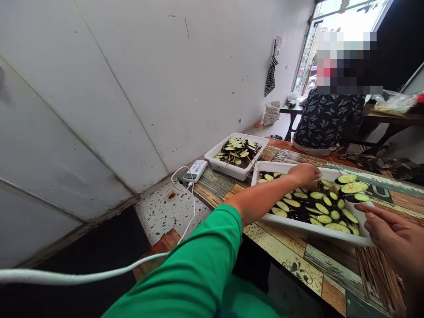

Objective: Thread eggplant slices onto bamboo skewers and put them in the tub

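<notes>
My right hand (394,229) pinches a thin wooden skewer at the right end of a white tray (318,230). Several eggplant slices (355,187), pale green with dark skin, are on that skewer, above the tray's right end. Loose eggplant slices (323,208) lie in dark liquid inside the tray. My left hand (304,173) reaches over the tray's far side with fingers curled together; what they hold, if anything, is hidden. A bundle of bare wooden skewers (379,276) lies on the table below my right hand.
A second white tray (228,170) holds skewered eggplant slices at the table's far left. Beside it lies a white device (196,171) with a cable (99,276) running left. A seated person (331,119) is beyond the patchwork table (281,238). The white wall (159,79) stands left.
</notes>
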### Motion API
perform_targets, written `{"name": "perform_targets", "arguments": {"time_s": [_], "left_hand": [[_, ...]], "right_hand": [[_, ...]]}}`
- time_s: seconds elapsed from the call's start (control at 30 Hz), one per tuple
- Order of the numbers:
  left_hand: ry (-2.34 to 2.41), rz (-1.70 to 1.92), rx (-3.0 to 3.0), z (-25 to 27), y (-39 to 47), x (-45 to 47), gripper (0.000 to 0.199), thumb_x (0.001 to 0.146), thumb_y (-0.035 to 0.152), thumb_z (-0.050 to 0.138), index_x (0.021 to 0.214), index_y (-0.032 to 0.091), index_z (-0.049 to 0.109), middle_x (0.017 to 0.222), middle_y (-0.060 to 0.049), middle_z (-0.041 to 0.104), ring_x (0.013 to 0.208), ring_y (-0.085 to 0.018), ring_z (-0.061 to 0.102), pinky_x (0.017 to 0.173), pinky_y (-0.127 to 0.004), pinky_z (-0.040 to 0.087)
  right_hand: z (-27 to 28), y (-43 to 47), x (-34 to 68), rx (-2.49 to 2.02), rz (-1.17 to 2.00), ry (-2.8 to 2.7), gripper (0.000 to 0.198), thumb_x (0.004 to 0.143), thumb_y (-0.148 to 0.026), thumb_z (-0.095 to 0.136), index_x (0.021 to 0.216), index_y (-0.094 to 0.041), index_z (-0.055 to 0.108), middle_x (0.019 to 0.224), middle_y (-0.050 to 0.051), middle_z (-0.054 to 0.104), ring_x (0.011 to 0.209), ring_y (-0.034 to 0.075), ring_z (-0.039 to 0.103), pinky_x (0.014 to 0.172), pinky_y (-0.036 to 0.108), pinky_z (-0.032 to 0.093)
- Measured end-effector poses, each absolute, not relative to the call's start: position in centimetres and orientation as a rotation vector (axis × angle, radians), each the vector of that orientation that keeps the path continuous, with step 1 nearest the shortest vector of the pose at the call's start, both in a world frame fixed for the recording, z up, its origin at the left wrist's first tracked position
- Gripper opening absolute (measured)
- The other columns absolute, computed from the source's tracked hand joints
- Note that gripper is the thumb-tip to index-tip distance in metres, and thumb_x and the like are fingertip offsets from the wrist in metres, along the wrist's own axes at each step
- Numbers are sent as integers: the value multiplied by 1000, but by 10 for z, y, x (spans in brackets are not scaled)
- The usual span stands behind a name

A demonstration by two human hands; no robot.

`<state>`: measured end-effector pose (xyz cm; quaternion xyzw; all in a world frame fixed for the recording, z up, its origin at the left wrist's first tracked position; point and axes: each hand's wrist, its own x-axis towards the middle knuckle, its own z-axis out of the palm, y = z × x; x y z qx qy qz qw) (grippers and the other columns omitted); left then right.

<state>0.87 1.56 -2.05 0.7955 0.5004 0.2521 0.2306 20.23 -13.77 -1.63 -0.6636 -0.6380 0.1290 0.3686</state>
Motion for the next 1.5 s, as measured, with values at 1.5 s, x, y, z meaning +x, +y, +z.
{"name": "perform_targets", "arguments": {"time_s": [1.5], "left_hand": [[810, 1026, 672, 17, 8, -15, 12, 84, 4, 50, 82, 6, 62, 66, -6, 63, 50, -3, 52, 46, -10, 44]], "right_hand": [[-4, -147, 190, -1488, 628, -1658, 43, 72, -41, 52, 93, -11, 74, 54, 1, 58, 49, 13, 47, 45, 24, 33]]}}
